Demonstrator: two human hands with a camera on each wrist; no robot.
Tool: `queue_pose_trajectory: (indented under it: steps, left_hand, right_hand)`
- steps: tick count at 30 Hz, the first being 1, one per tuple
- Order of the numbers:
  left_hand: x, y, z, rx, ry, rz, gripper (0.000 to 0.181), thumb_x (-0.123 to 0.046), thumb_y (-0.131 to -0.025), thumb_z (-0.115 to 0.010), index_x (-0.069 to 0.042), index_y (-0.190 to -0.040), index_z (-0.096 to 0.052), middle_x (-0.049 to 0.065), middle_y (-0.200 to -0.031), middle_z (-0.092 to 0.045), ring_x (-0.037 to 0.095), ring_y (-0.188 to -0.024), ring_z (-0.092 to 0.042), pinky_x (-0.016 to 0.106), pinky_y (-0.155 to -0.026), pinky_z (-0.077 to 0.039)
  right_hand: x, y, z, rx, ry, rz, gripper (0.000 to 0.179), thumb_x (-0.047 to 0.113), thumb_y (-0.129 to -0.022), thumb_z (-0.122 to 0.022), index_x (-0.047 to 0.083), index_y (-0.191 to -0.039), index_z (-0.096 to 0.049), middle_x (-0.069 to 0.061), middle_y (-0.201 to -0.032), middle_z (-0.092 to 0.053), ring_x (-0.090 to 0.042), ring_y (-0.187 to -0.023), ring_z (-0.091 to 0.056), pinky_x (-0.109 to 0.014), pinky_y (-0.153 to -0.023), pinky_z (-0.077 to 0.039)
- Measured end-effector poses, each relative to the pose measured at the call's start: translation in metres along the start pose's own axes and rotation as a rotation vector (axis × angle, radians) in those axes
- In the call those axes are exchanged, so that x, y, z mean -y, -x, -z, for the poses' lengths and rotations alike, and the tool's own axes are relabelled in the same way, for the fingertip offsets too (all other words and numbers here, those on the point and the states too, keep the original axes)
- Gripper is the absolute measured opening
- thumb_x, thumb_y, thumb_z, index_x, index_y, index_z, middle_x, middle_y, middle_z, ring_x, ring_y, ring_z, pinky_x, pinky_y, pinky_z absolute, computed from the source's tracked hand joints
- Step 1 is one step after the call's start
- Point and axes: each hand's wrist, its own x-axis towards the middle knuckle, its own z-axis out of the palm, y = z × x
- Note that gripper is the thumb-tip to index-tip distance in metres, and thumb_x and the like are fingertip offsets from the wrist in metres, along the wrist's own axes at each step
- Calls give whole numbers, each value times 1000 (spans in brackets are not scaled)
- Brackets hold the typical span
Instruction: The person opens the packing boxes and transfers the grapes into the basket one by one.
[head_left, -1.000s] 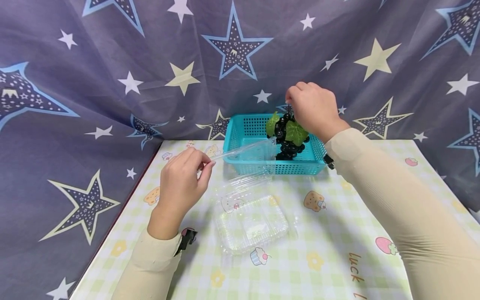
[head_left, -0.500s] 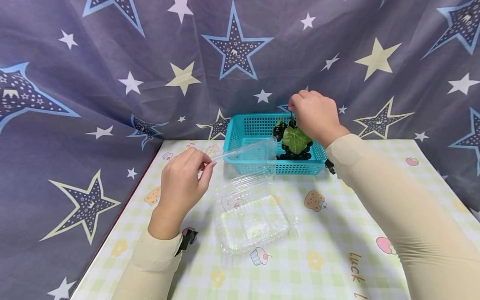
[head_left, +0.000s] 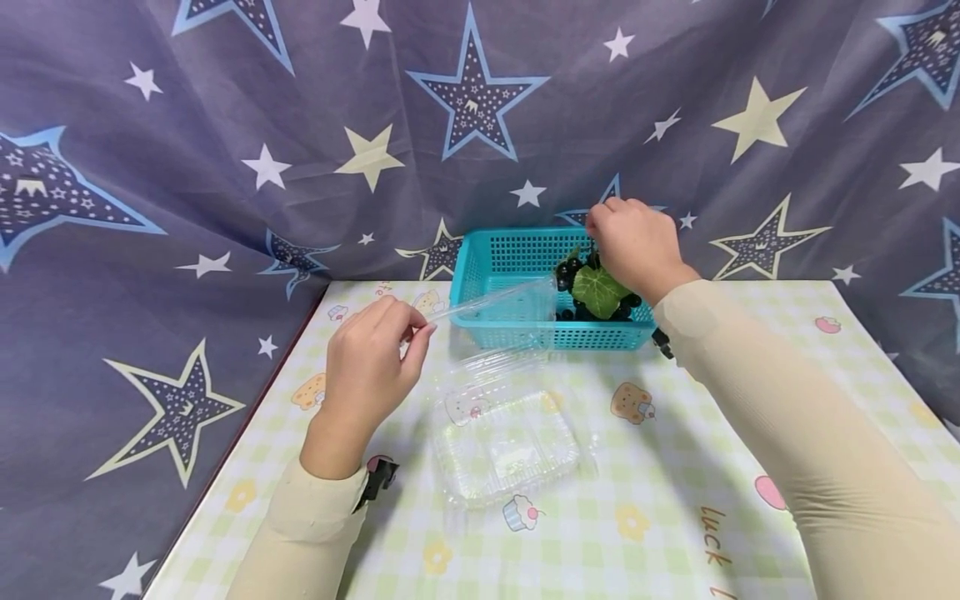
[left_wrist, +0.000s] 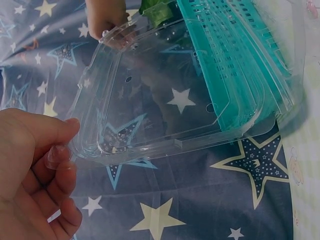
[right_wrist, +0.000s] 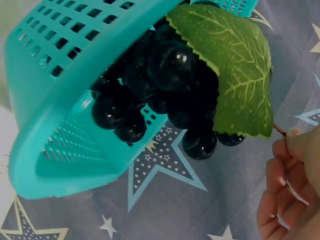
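My right hand (head_left: 637, 246) pinches the thin stem of a bunch of black grapes (right_wrist: 172, 67) with green leaves (right_wrist: 240, 75). In the head view the bunch sits low in the right part of a turquoise plastic basket (head_left: 510, 233). Thumb and fingers of my left hand (head_left: 371, 358) pinch the corner of a raised lid (left_wrist: 165, 135), which belongs to a clear plastic clamshell box (head_left: 510, 450). The box's ribbed base lies on the table in front of the basket, with no contents visible. The lid's far corner overlaps the basket in the head view.
A checked tablecloth (head_left: 600, 517) with cartoon prints covers the table. Behind the basket hangs a dark curtain (head_left: 300, 108) with stars, which also runs along the table's left side.
The grapes have come down into the basket and shifted slightly right, along with my right hand. My left hand and the raised lid have stayed in place.
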Motion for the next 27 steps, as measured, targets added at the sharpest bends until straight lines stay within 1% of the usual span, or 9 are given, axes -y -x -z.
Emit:
queue_pose_trajectory:
  steps: [2,7,11,15,21,27]
  left_hand:
    - [0,0,-1,2,0,1,10,-14,-91,-76,-10,-87,-68,1,-75,-59,19,-64,-54,38,-61,-44]
    - [0,0,-1,2,0,7,10,-14,-91,-76,-10,-87,-68,1,-75,-59,19,-64,-55,37,-61,-44]
    - [0,0,-1,5,4,8,10,-14,-90,-76,-10,-87,-68,1,-75,-59,18,-64,-54,37,-60,-44]
    - [-1,0,0,4,7,8,10,-14,-90,-77,-10,-87,-69,0,-75,-60,18,-63,-54,36,-59,-43]
    - [-1,0,0,5,2,2,9,-15,-90,-76,-11,-88,-69,0,-75,-60,18,-63,-54,36,-60,-43]
    - [-1,0,1,7,3,1,9,-15,-90,-76,-11,-88,-69,0,-75,-59,18,-64,-54,36,-60,-43]
  right_hand:
    - [-1,1,-3,7,1,-6,21,19,-107,-54,9,-112,-72,-11,-104,-70,-31,-85,-62,-52,-69,-57]
    - [-5,3,-9,25,0,-17,21,18,-107,-53,10,-113,-72,-11,-107,-71,-32,-90,-65,-53,-70,-58]
    - [-8,3,-14,29,4,-25,20,18,-107,-53,9,-107,-71,-11,-102,-70,-32,-85,-64,-53,-67,-57]
    - [-12,4,-19,69,1,-53,20,16,-106,-52,10,-104,-70,-10,-99,-69,-31,-83,-63,-53,-66,-57]
    - [-14,7,-24,122,1,-84,18,16,-106,-54,10,-108,-71,-11,-101,-68,-32,-86,-64,-55,-69,-57]
    - [-15,10,-31,139,-13,-103,19,15,-105,-54,11,-111,-71,-11,-104,-69,-32,-92,-66,-55,-72,-58]
